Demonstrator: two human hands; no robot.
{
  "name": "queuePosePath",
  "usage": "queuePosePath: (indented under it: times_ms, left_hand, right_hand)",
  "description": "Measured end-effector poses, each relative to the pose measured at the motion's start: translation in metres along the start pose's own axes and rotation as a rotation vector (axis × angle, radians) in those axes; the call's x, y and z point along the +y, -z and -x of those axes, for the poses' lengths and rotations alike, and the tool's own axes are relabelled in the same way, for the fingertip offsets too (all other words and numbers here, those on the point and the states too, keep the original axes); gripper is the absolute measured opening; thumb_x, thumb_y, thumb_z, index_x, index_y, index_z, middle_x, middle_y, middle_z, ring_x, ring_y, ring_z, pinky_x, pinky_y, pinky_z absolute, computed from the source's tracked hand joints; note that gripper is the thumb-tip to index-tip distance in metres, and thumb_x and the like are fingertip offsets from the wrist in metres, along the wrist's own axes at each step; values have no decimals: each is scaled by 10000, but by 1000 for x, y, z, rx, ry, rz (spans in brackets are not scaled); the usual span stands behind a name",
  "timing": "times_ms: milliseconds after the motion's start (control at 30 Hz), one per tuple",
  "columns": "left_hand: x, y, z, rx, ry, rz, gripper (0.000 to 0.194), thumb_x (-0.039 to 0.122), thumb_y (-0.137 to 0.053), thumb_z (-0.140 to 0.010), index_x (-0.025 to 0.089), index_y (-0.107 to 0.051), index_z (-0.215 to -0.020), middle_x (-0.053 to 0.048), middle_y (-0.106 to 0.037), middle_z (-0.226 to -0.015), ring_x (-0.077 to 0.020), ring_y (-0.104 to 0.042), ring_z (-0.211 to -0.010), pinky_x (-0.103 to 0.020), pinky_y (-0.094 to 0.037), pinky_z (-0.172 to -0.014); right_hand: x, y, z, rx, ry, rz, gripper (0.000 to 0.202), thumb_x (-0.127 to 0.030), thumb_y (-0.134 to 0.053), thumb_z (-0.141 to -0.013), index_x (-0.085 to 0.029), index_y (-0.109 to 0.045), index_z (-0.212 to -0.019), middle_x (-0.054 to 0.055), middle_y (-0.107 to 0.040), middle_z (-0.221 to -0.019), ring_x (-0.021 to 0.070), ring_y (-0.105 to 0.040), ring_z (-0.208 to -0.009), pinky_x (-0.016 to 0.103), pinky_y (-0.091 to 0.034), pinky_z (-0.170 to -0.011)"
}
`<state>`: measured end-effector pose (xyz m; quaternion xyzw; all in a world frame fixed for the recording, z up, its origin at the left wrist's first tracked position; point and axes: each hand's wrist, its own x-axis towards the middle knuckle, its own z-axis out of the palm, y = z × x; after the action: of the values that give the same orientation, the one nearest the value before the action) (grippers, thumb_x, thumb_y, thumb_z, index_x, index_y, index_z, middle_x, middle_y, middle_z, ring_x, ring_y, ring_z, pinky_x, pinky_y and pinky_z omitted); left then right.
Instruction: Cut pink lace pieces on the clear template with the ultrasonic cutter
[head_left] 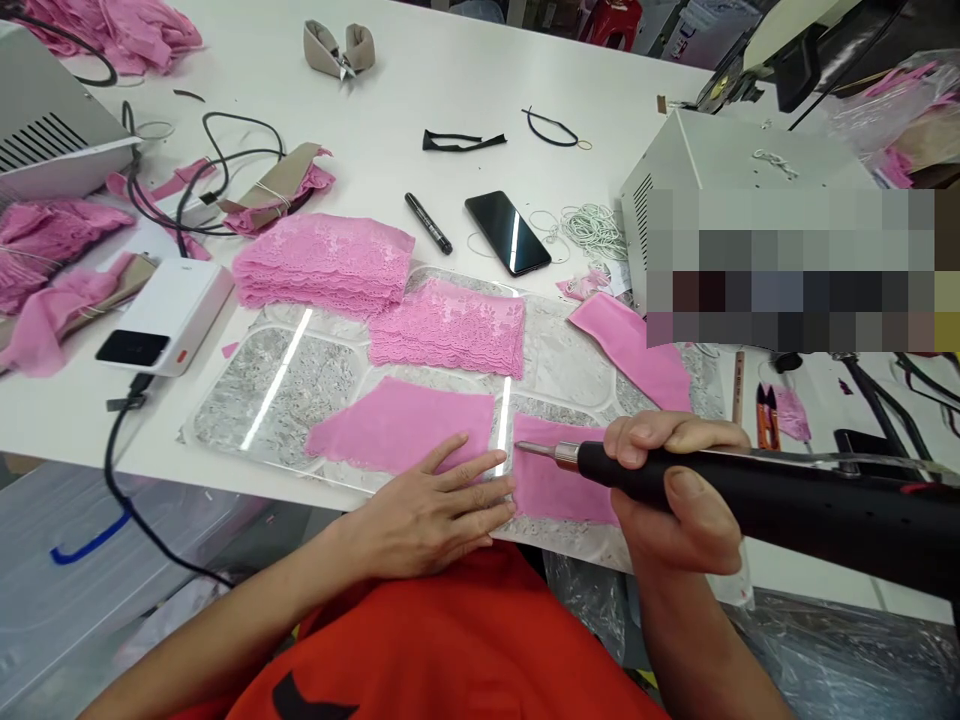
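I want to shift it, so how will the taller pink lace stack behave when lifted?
The lace stack will probably droop, since its layers look like thin fabric. They may slip apart, as no band shows around them.

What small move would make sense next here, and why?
Probably slide the left hand slightly rightward to steady the pink cloth beneath the tool. The right hand grips the black tool, its metal tip over that cloth's left edge, while the left fingertips reach only about that edge. Tip contact is unclear.
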<state>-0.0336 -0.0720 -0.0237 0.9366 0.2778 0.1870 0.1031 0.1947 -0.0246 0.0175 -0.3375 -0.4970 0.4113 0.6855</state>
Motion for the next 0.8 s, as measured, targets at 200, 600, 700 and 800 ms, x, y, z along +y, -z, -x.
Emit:
queuePosePath:
  times_ms: [200, 600, 700, 800]
  left_hand:
    - [-1, 2, 2, 0, -54, -3, 296, 324, -524, -1008, 243, -593, -1284, -31, -615, -1371, -193, -311, -1472, -452, -167, -1250]
    - [-2, 4, 1, -46, -100, -9, 299, 316, -476, -1033, 256, -583, -1306, 28, -543, -1443, -192, -267, -1489, -456, -130, -1257]
    - [-2, 4, 0, -67, -102, -9, 309, 322, -470, -1035, 269, -570, -1323, 25, -520, -1463, -196, -259, -1492, -467, -138, -1254]
    - [-2, 4, 0, -65, -107, 3, 302, 317, -467, -1037, 265, -579, -1313, 25, -530, -1455, -201, -246, -1496, -473, -120, -1257]
  right_hand:
    - [-8, 10, 8, 15, -47, -54, 169, -300, -683, -718, -206, -612, -839, -5, -599, -718, 110, -504, -526, 308, -468, -522]
    - [-13, 15, 17, -50, -92, -113, 147, -250, -664, -746, -198, -629, -879, 0, -615, -764, 106, -527, -564, 309, -484, -548]
    - [-13, 15, 17, -72, -84, -116, 149, -247, -655, -753, -200, -628, -892, 2, -617, -772, 104, -532, -566, 304, -487, -548]
    - [-12, 14, 17, -78, -87, -112, 149, -248, -652, -763, -204, -625, -903, 5, -619, -782, 107, -538, -576, 311, -497, -566]
